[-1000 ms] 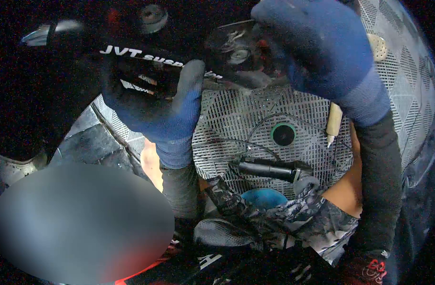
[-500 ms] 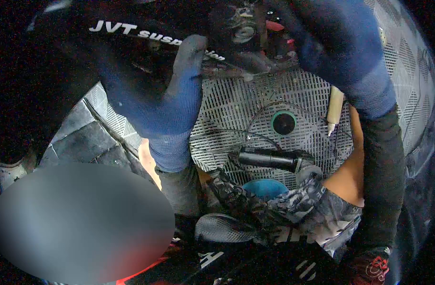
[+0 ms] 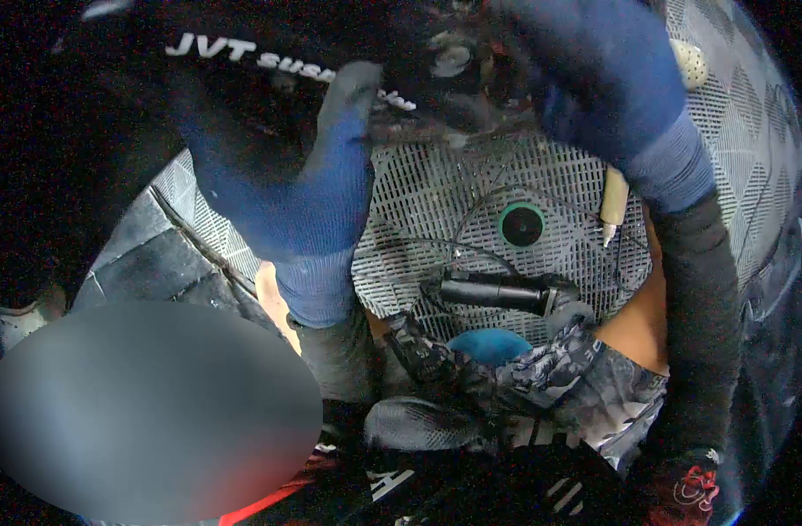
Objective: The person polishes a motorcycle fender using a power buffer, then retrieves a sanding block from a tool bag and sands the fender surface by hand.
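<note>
My left hand [image 3: 296, 184], in a blue glove with dark fingers, is spread against a dark part [image 3: 243, 96] that carries white "JVT" lettering [image 3: 212, 46]. Its thumb points up over the letters, and the other fingers fade into the dark. At the upper right my right hand [image 3: 603, 83], gloved alike, reaches up beside a dark assembly with a round metal piece [image 3: 451, 57]. The fingers of this hand are hidden in shadow, so any hold cannot be made out.
Below on the grey grated mat [image 3: 418, 188] lie a black cylindrical tool [image 3: 493, 292], a round black piece with a green rim [image 3: 522, 225], a cream tube with a nozzle [image 3: 614, 202] and thin cables. A blue round object [image 3: 490, 345] is near my clothing. A perforated cream piece [image 3: 690, 65] is at the right.
The lettered part and my left thumb appear higher than a second ago. My right hand shifted up and right, then back slightly left. Its grip shows no clear change.
</note>
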{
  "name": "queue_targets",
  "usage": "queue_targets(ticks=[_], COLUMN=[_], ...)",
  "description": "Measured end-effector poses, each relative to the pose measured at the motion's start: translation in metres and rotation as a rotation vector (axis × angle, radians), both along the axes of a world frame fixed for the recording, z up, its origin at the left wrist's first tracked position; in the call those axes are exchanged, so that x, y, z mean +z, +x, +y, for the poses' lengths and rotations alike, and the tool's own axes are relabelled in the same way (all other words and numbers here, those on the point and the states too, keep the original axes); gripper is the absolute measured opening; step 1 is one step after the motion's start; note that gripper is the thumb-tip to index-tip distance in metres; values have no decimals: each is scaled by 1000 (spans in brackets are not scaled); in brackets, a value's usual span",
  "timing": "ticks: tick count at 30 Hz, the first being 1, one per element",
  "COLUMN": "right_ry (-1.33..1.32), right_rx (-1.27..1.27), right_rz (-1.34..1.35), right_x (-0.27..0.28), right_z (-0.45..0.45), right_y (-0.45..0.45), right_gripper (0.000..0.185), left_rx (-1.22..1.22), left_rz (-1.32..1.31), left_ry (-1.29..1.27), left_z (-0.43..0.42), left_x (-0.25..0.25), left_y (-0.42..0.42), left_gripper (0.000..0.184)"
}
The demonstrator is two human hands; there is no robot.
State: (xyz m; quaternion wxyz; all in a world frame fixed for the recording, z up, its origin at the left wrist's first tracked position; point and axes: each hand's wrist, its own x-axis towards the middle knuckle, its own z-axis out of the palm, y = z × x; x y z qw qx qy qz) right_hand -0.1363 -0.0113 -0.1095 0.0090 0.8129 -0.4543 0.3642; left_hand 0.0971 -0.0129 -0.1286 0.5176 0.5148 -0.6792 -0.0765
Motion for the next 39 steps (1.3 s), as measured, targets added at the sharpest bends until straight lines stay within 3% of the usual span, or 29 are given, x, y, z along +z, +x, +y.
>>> queue_targets(ticks=[4,5,7,8,10,11,16,18,22,26,30,39], right_ry=[107,77,202,264,-97,63,-20,58,145,137,107,100], right_rx=[36,46,78,91,-15,-39,12,-76,-56,-17,-37,-54], right_rz=[251,103,106,108,246,144,35,7,1,24,-117,-15], right_x=[-12,-16,-6,-1,-22,-26,-26,-31,-15,-13,-32,-20], right_z=[-8,-12,-7,-4,3,4,1,7,9,7,7,9], right_y=[-16,-12,-13,-14,-18,-13,-9,-7,-5,-7,-5,-2], right_gripper=[37,37,34,33,32,30,20,29,20,29,24,19], left_rx=[-25,-7,5,-28,-70,-32,8,-71,-140,-69,1,47], left_rz=[9,-114,-226,-125,-34,-57,-163,-36,110,102,75,80], left_ry=[-56,-19,-6,-40,-56,-46,-3,-34,42,61,46,29], left_z=[-3,0,-3,-5,-4,-3,1,4,13,6,1,-3], left_x=[-3,3,7,3,-2,-2,9,10,6,-8,-18,-24], left_y=[-1,0,0,1,3,3,1,-11,-35,-58,-68,-68], left_gripper=[62,61,60,61,61,64,75,79,82,85,89,96])
